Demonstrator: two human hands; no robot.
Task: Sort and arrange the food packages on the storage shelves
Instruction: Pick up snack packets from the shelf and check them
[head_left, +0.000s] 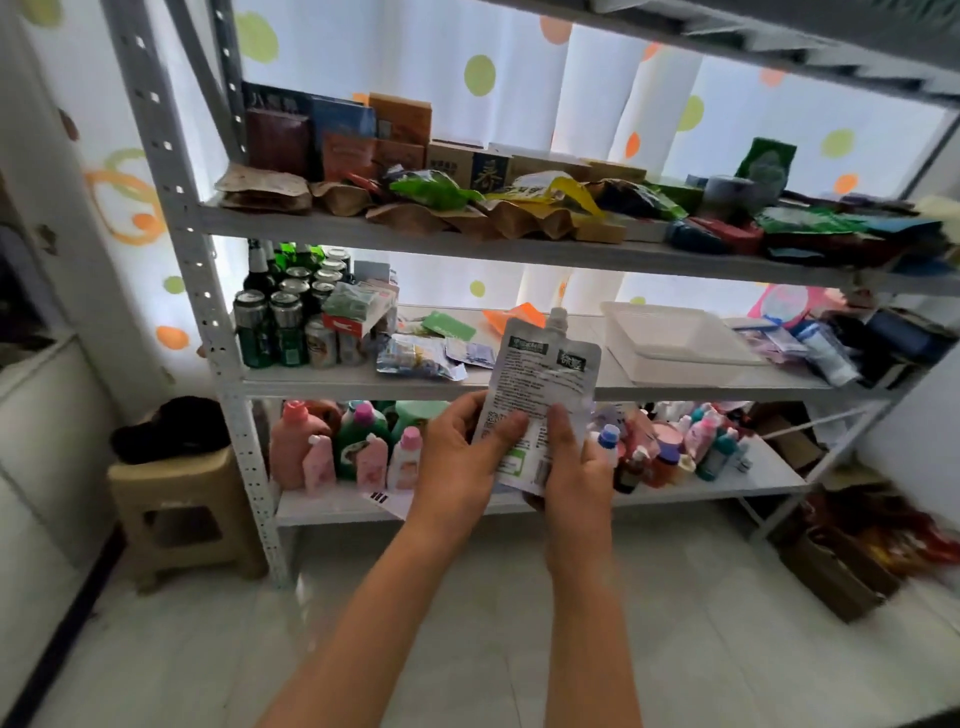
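Two hands hold one spouted pouch before the shelves

The left hand (464, 445) and the right hand (572, 464) both pinch the grey spouted pouch (540, 395) at its lower part; it stands upright, spout on top, in front of the middle shelf (675, 387); beer cans (270, 325) stand at its left end.

One head-worn, wide-angle view looks forward and down at a metal shelving unit (218, 332) from close in front. Both forearms reach in from the bottom edge, the left hand (457, 457) and right hand (576, 467) meeting near the centre, level with the lower shelves. The unit's left upright stands near; its boards run off to the far right. Floor tiles (519, 623) fill the near foreground, and straight lines bow toward the edges
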